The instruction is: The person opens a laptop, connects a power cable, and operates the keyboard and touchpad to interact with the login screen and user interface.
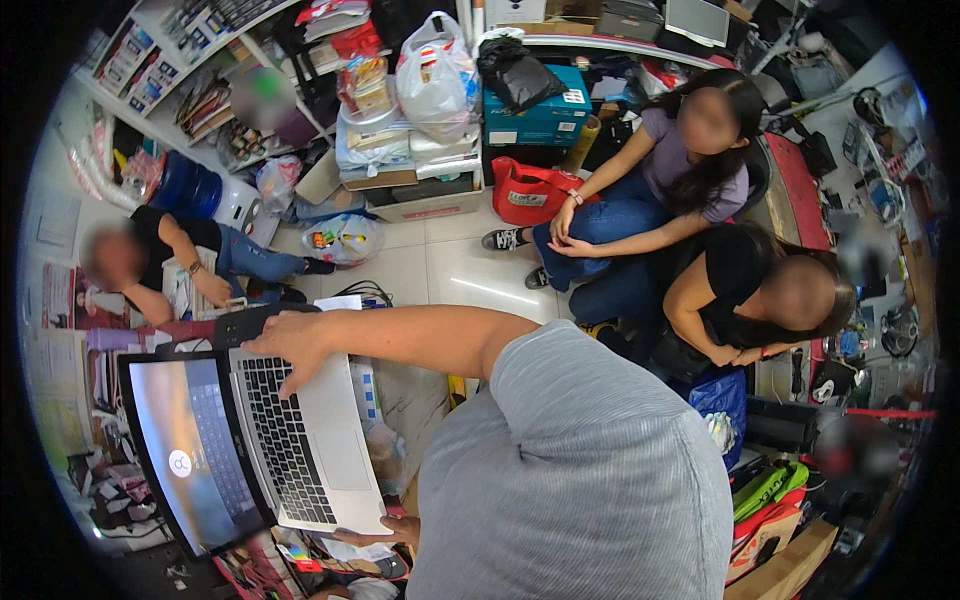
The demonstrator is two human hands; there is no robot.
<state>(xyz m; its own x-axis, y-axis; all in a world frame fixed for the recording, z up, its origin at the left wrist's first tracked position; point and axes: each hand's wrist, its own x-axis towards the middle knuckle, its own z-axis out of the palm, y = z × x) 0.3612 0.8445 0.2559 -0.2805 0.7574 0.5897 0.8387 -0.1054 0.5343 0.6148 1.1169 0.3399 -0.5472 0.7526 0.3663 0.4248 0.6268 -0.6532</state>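
A silver laptop (352,430) with black keys lies open, turned so that its lit screen (190,455) is on the left. The screen shows a round white icon and a reflection of the keys. My right hand (290,345) reaches over the upper end of the keyboard, palm down, fingers spread and thumb over the keys. Below, my left hand (400,530) is partly seen at the laptop's lower front corner, holding it from beneath; most of its fingers are hidden. A grey sleeve covers my right upper arm.
A person (215,250) leans at the counter on the left; two people (690,190) sit at the right. A red bag (530,190) stands on the tiled floor (455,265). A black case (245,325) is beside my right hand. Shelves, bags and boxes line the walls.
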